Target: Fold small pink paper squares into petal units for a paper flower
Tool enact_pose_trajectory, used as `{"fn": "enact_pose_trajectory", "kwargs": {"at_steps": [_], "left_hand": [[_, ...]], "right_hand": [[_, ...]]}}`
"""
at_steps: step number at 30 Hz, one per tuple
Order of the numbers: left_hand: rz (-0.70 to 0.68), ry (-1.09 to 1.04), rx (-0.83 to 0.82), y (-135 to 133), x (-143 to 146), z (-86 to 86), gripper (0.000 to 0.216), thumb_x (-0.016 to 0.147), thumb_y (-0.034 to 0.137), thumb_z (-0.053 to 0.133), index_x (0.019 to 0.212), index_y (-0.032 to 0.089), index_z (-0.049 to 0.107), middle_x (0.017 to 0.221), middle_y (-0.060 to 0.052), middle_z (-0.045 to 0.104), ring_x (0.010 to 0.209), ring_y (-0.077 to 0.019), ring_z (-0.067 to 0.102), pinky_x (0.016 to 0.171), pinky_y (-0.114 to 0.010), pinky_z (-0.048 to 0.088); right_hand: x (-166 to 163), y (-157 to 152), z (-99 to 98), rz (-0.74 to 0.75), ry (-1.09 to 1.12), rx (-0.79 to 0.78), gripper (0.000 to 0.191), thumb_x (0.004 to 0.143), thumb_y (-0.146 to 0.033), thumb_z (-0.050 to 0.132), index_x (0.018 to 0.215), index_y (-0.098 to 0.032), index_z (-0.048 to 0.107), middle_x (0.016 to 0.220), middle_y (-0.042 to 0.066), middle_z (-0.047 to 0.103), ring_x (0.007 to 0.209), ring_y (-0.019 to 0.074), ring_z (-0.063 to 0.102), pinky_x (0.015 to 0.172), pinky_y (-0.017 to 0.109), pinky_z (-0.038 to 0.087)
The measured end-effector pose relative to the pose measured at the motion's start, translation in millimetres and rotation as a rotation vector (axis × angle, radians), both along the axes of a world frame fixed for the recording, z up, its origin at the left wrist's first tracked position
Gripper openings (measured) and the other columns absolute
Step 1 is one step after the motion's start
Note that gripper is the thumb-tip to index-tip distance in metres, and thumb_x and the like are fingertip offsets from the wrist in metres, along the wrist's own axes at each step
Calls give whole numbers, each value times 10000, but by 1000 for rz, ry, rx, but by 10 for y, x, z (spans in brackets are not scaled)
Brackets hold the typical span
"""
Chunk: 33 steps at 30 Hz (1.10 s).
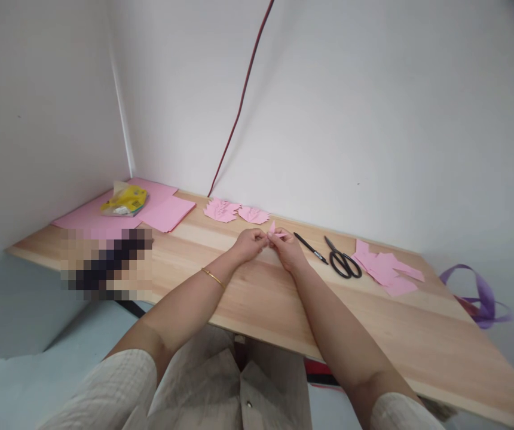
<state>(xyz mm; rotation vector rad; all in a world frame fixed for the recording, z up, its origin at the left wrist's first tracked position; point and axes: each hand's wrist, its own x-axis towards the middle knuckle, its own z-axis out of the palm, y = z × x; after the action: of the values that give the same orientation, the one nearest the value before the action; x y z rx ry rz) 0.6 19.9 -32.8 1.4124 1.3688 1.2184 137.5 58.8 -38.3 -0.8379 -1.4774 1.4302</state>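
My left hand [250,243] and my right hand [289,246] meet over the middle of the wooden table [418,340]. Both are closed in a pinch on one small folded piece of pink paper [273,229], which pokes up between the fingertips. A thin gold bangle [213,277] sits on my left wrist. Just right of my right hand lie a black pen [311,248] and black scissors [343,261].
Two folded pink paper shapes [234,211] lie behind my hands near the wall. Pink paper scraps [386,269] lie right of the scissors. Pink sheets [158,209] and a yellow packet [125,200] fill the left corner. A purple ribbon [481,298] hangs off the right edge.
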Motion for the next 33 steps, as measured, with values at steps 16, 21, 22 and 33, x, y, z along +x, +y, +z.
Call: {"fn": "enact_pose_trajectory", "kwargs": {"at_steps": [16, 21, 22, 33], "left_hand": [[22, 40, -12, 25, -2, -23, 162, 719, 287, 564, 709, 130, 604, 590, 19, 565, 499, -77, 482, 519, -205, 376], [13, 50, -6, 9, -3, 2, 126, 712, 249, 555, 694, 131, 594, 578, 26, 551, 498, -78, 482, 517, -204, 370], [12, 54, -4, 8, -5, 4, 125, 713, 249, 554, 695, 131, 594, 581, 26, 553, 501, -79, 485, 519, -205, 371], [14, 95, 5, 11, -10, -4, 210, 732, 335, 567, 704, 131, 606, 563, 19, 543, 509, -87, 470, 513, -205, 350]], "right_hand": [[-12, -10, 37, 8, -70, 17, 348, 650, -498, 682, 723, -185, 550, 590, -36, 469, 570, 96, 406, 564, 233, 341], [-7, -23, 57, 21, -56, 13, 335, 650, -475, 697, 696, -181, 543, 587, -34, 465, 565, 93, 395, 555, 234, 323], [-5, -25, 59, 27, -51, 16, 328, 657, -467, 696, 695, -179, 543, 586, -36, 463, 560, 90, 390, 554, 234, 316], [-6, -36, 73, 15, -64, 34, 354, 655, -503, 682, 693, -177, 548, 583, -33, 485, 555, 94, 394, 563, 241, 318]]}}
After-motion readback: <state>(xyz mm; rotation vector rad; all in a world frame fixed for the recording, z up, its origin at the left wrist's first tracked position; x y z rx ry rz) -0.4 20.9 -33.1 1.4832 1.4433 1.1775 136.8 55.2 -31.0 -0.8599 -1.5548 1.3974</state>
